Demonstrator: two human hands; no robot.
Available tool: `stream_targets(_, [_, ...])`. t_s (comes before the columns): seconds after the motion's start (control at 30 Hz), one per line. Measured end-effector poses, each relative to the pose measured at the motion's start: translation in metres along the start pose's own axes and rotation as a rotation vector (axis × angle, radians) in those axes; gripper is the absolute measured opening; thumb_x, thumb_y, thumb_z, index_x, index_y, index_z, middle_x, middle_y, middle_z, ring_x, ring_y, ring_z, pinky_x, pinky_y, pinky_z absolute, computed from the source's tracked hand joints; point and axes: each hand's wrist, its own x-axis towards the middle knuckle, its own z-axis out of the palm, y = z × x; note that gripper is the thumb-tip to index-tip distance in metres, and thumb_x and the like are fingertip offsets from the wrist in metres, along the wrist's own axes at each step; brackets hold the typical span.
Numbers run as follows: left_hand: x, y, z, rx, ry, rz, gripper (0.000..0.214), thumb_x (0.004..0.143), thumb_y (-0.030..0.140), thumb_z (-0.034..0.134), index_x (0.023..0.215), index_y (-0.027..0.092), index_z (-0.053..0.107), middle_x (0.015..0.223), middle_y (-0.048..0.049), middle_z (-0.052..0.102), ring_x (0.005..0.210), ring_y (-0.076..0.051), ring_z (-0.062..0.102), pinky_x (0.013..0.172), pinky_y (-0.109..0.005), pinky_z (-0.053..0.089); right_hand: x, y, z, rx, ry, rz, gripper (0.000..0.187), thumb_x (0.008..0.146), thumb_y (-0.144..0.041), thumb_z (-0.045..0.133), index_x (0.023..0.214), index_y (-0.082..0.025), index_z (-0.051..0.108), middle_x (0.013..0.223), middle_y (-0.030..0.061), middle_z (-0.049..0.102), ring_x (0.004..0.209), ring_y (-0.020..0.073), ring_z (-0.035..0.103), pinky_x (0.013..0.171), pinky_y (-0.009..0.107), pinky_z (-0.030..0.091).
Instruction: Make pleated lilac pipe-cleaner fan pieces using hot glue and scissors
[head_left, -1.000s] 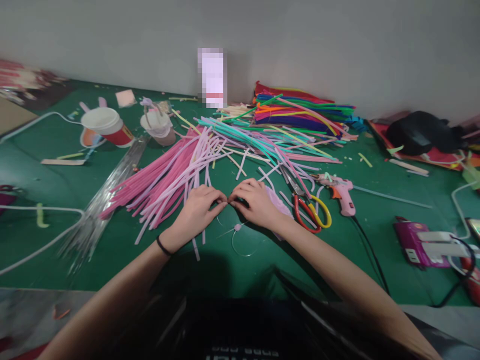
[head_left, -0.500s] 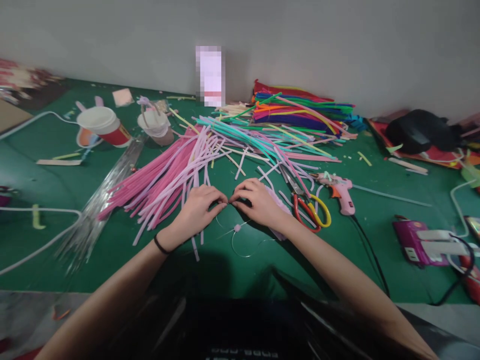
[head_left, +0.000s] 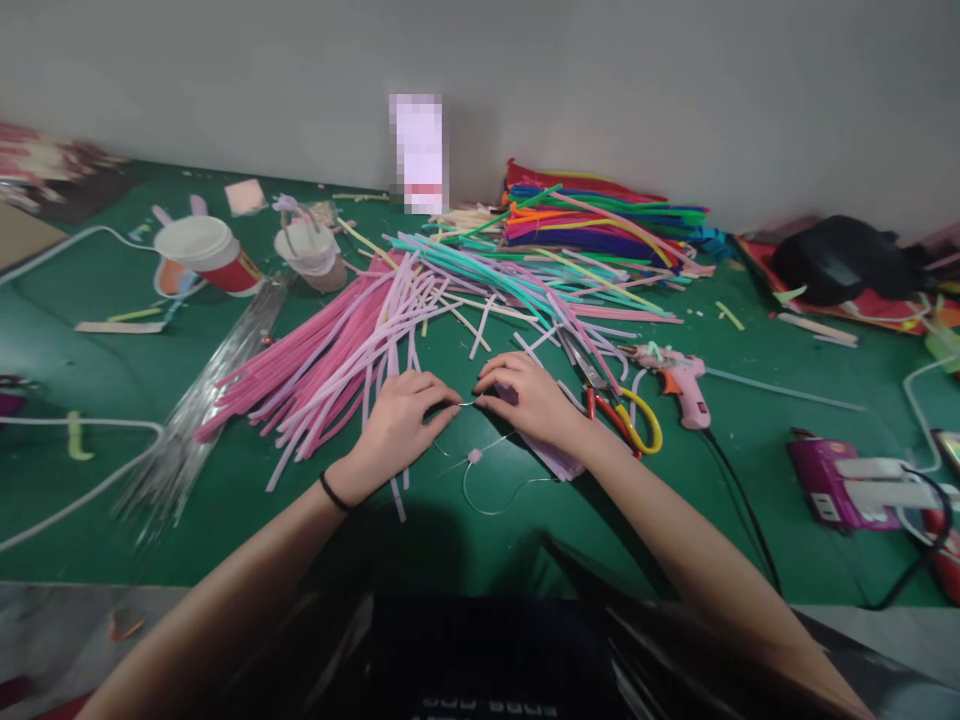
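Note:
My left hand pinches one end of a short, thin silvery wire between thumb and fingertips. The other end is in the closed fingertips of my right hand, so the wire spans the small gap. Just below on the table lies a small lilac piece with thin wire running out from it in a loose loop. Lilac pipe cleaners lie partly hidden under my right hand and wrist. Left of my left hand spreads a pile of pink pipe cleaners with lilac ones on top.
Scissors with red and yellow handles and a pink glue gun lie to the right. A bundle of thin wires and a paper cup are at left. Coloured pipe cleaners and a blurred-out upright screen stand behind.
My hands have drawn slightly apart, the right one shifting right. A short length of wire now shows between the fingertips, which nearly met before.

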Motion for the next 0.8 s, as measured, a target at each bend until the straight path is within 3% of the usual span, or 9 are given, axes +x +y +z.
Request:
stream_targets(0.13, [0.002, -0.001, 0.001, -0.016, -0.001, 0.000, 0.015, 0.093, 0.030, 0.058, 0.093, 0.021, 0.070, 0.091, -0.0039, 0.070, 0.090, -0.021, 0.062, 0.083, -0.037, 0.044, 0.002, 0.000, 0.003, -0.005, 0.005, 0.022, 0.010, 0.087, -0.029, 0.070, 0.089, -0.019, 0.069, 0.102, 0.0071, 0.068, 0.104, 0.0223, 0.058, 0.096, 0.041, 0.044])
stream_targets(0.27, [-0.002, 0.003, -0.006, -0.017, 0.089, 0.014, 0.021, 0.092, 0.032, 0.061, 0.107, 0.020, 0.068, 0.105, -0.0071, 0.068, 0.101, -0.023, 0.061, 0.091, -0.040, 0.046, -0.003, -0.009, -0.013, -0.051, 0.015, 0.012, 0.015, 0.089, -0.033, 0.066, 0.099, -0.021, 0.068, 0.110, 0.0078, 0.066, 0.110, 0.0243, 0.055, 0.100, 0.044, 0.042])
stream_targets(0.33, [-0.009, 0.011, -0.013, -0.006, 0.104, 0.092, 0.020, 0.093, 0.030, 0.059, 0.109, 0.020, 0.067, 0.112, -0.0077, 0.067, 0.107, -0.023, 0.060, 0.095, -0.041, 0.046, -0.014, -0.016, -0.025, -0.063, 0.029, -0.002, 0.018, 0.089, -0.034, 0.067, 0.102, -0.022, 0.068, 0.112, 0.0078, 0.065, 0.113, 0.0250, 0.053, 0.101, 0.045, 0.041])
stream_targets(0.43, [-0.026, 0.031, -0.017, -0.038, -0.014, 0.263, 0.012, 0.093, 0.024, 0.060, 0.101, 0.021, 0.069, 0.113, -0.0056, 0.067, 0.114, -0.023, 0.058, 0.100, -0.040, 0.044, -0.042, -0.028, -0.041, -0.052, -0.053, -0.006, 0.012, 0.088, -0.033, 0.069, 0.095, -0.024, 0.070, 0.110, 0.0059, 0.066, 0.114, 0.0248, 0.051, 0.101, 0.045, 0.041])
stream_targets(0.57, [-0.052, 0.060, -0.003, -0.061, -0.092, 0.303, 0.012, 0.094, 0.023, 0.060, 0.103, 0.020, 0.066, 0.113, -0.0050, 0.067, 0.114, -0.022, 0.056, 0.101, -0.040, 0.042, -0.079, -0.036, -0.039, -0.060, -0.195, 0.014, 0.008, 0.087, -0.032, 0.070, 0.092, -0.026, 0.072, 0.112, 0.0042, 0.065, 0.116, 0.0246, 0.048, 0.103, 0.047, 0.037])
stream_targets(0.8, [-0.060, 0.078, 0.025, 0.076, -0.085, 0.226, 0.013, 0.095, 0.025, 0.056, 0.098, 0.016, 0.066, 0.097, -0.0068, 0.066, 0.097, -0.023, 0.058, 0.092, -0.043, 0.045, -0.093, -0.038, -0.021, -0.132, -0.140, 0.017, 0.007, 0.091, -0.028, 0.064, 0.089, -0.022, 0.066, 0.104, 0.0035, 0.068, 0.115, 0.0234, 0.047, 0.102, 0.043, 0.033])
